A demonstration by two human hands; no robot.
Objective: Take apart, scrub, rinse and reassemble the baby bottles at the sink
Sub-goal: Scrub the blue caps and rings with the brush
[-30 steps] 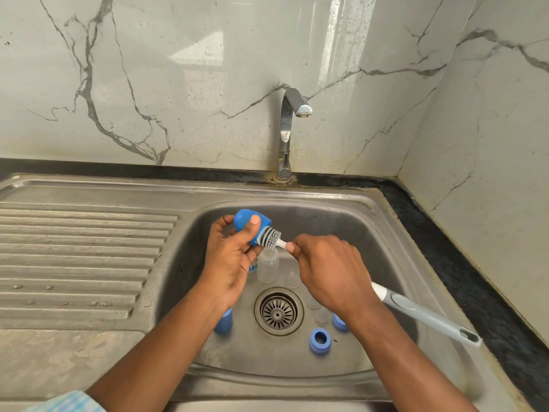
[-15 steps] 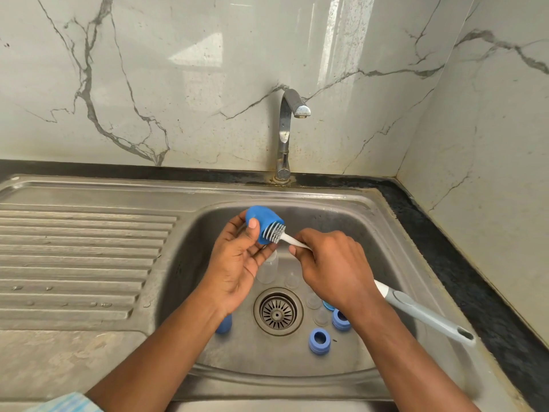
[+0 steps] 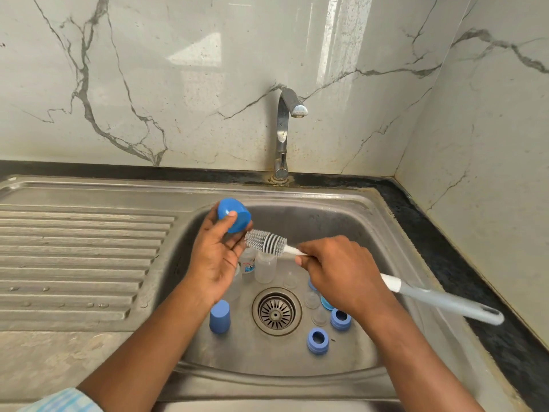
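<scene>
Over the steel sink basin (image 3: 350, 221), my left hand (image 3: 215, 260) pinches a blue bottle cap (image 3: 233, 215) between thumb and fingers. My right hand (image 3: 338, 272) grips the white and grey bottle brush (image 3: 267, 242) by its stem; the bristle head is outside the cap, just below it, and the handle (image 3: 445, 303) sticks out to the right. On the basin floor stand two clear bottles (image 3: 266, 267), partly hidden behind my left hand, another blue cap (image 3: 219, 317), two blue collar rings (image 3: 318, 340) and clear teats (image 3: 312, 300).
The drain strainer (image 3: 276, 310) sits in the middle of the basin. A chrome tap (image 3: 285, 129) rises behind the sink, with no water running. A ribbed draining board (image 3: 77, 257) lies to the left. Marble walls close the back and right side.
The brush head has come out of the blue cap. My left hand has lifted the cap up and to the left, and the brush has pulled back to the right.
</scene>
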